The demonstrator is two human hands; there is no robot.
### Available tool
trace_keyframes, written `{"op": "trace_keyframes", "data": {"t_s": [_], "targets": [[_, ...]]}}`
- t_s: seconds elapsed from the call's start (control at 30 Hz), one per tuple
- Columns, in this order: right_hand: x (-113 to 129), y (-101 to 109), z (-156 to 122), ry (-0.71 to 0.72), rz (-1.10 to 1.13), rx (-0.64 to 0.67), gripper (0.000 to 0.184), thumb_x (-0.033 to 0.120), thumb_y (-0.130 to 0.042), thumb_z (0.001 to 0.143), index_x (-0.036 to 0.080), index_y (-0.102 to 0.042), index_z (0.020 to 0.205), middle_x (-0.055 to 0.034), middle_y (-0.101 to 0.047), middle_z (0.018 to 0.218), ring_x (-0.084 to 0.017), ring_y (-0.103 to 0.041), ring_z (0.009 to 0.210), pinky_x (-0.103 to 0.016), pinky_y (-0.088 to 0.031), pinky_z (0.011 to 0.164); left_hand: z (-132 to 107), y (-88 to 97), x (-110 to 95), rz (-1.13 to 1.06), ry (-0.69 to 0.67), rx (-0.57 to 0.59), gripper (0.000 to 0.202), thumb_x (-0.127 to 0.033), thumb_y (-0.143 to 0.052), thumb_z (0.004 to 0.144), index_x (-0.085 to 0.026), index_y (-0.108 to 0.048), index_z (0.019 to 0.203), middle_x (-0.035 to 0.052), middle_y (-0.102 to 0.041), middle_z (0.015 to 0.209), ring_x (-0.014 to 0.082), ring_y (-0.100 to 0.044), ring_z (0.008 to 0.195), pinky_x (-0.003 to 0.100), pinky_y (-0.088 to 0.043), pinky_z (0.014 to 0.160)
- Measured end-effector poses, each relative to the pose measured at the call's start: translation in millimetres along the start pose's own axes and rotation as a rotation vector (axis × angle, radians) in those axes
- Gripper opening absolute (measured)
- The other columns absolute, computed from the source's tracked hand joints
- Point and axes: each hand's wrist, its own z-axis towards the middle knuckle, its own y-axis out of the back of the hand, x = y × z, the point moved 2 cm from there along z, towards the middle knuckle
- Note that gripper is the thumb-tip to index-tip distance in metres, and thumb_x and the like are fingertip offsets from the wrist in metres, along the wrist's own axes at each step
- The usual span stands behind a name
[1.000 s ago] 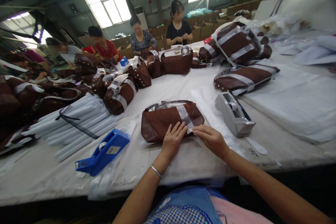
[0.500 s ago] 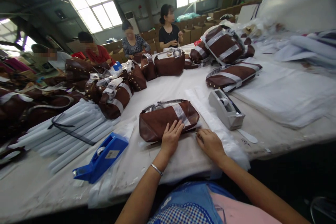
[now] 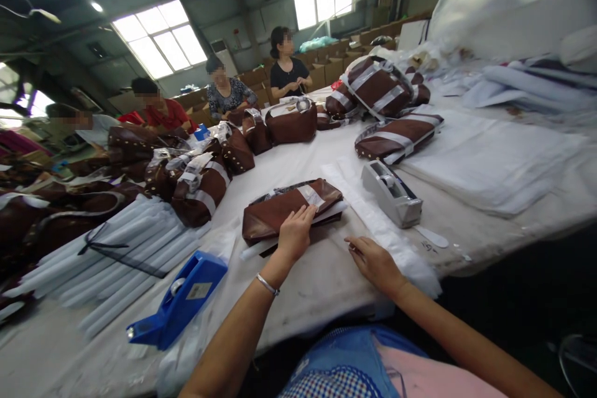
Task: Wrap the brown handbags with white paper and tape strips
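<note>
A brown handbag [image 3: 268, 214] lies on the table in front of me, with a clear wrap band across it and a wrapped handle along its far side. My left hand [image 3: 295, 233] rests on its near side, fingers stretched out flat. Below that hand, a white layer and a dark strip show under the bag's near edge. To the right of the bag, my right hand [image 3: 373, 264] hovers low over the table, apart from the bag. Its fingers are loosely bent and parted from the thumb, with nothing visible in them.
A blue tape dispenser [image 3: 184, 298] is at left, beside bundled white rolls [image 3: 107, 261]. At right stand a grey tape dispenser [image 3: 392, 193] and stacked white sheets [image 3: 494, 155]. More brown bags [image 3: 291, 121] line the far side, where several people sit or stand.
The bag's near edge has lifted, exposing the white layer beneath. My right hand has drawn away from the bag's corner, while my left hand stays on its side. The view has shifted slightly.
</note>
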Motion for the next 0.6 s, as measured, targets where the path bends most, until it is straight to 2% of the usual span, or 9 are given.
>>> {"op": "trace_keyframes", "data": {"t_s": [0.07, 0.13, 0.23, 0.33, 0.47, 0.6], "targets": [[-3.9, -2.7, -3.0, -0.214, 0.248, 0.027, 0.036, 0.024, -0.056, 0.089, 0.026, -0.059, 0.125, -0.0039, -0.072, 0.093, -0.022, -0.072, 0.08, -0.037, -0.062, 0.073, 5.9, 4.4, 1.9, -0.001, 0.005, 0.005, 0.075, 0.001, -0.048, 0.082, -0.025, -0.036, 0.152, 0.0066, -0.056, 0.144, 0.0227, -0.05, 0.136, 0.044, -0.045, 0.11], [-6.8, -9.3, -7.4, -0.437, 0.537, 0.12, 0.05, 0.027, -0.059, 0.087, 0.026, -0.05, 0.135, 0.0008, -0.071, 0.081, -0.02, -0.072, 0.067, -0.034, -0.063, 0.062, 9.7, 7.5, 3.0, -0.002, 0.01, 0.009, 0.075, 0.0, -0.048, 0.083, -0.026, -0.036, 0.151, 0.0067, -0.058, 0.143, 0.0226, -0.051, 0.135, 0.044, -0.046, 0.109], [-8.3, -19.0, -14.0, -0.657, 0.846, 0.237, 0.062, 0.028, -0.063, 0.085, 0.024, -0.042, 0.143, 0.0022, -0.07, 0.075, -0.021, -0.074, 0.067, -0.036, -0.064, 0.063, 10.8, 8.9, 3.0, -0.001, 0.009, 0.012, 0.073, 0.0, -0.049, 0.083, -0.026, -0.037, 0.15, 0.0067, -0.059, 0.142, 0.0226, -0.052, 0.134, 0.044, -0.046, 0.109], [-9.2, -21.0, -15.7, -0.64, 0.894, 0.241, 0.064, 0.028, -0.067, 0.083, 0.024, -0.044, 0.143, 0.0024, -0.07, 0.072, -0.02, -0.072, 0.064, -0.035, -0.064, 0.061, 5.2, 4.7, 1.3, 0.006, -0.003, 0.011, 0.072, 0.0, -0.049, 0.083, -0.025, -0.038, 0.15, 0.0066, -0.058, 0.143, 0.0223, -0.051, 0.135, 0.045, -0.046, 0.109], [-9.4, -15.0, -13.1, -0.519, 0.686, 0.201, 0.058, 0.032, -0.064, 0.084, 0.024, -0.052, 0.14, 0.0056, -0.067, 0.065, -0.017, -0.067, 0.058, -0.03, -0.062, 0.057, -14.0, -12.7, -3.0, 0.02, -0.021, -0.003, 0.069, -0.001, -0.046, 0.086, -0.025, -0.037, 0.151, 0.0063, -0.052, 0.148, 0.0231, -0.045, 0.14, 0.048, -0.044, 0.112], [-6.8, -9.1, -14.1, -0.465, 0.518, 0.269, 0.042, 0.042, -0.056, 0.088, 0.021, -0.069, 0.123, 0.0, -0.074, 0.08, -0.018, -0.07, 0.064, -0.032, -0.062, 0.064, -35.8, -34.0, -7.5, 0.054, -0.05, -0.083, 0.064, -0.002, -0.042, 0.091, -0.025, -0.038, 0.151, 0.0055, -0.051, 0.149, 0.0234, -0.042, 0.142, 0.05, -0.041, 0.114]]}}
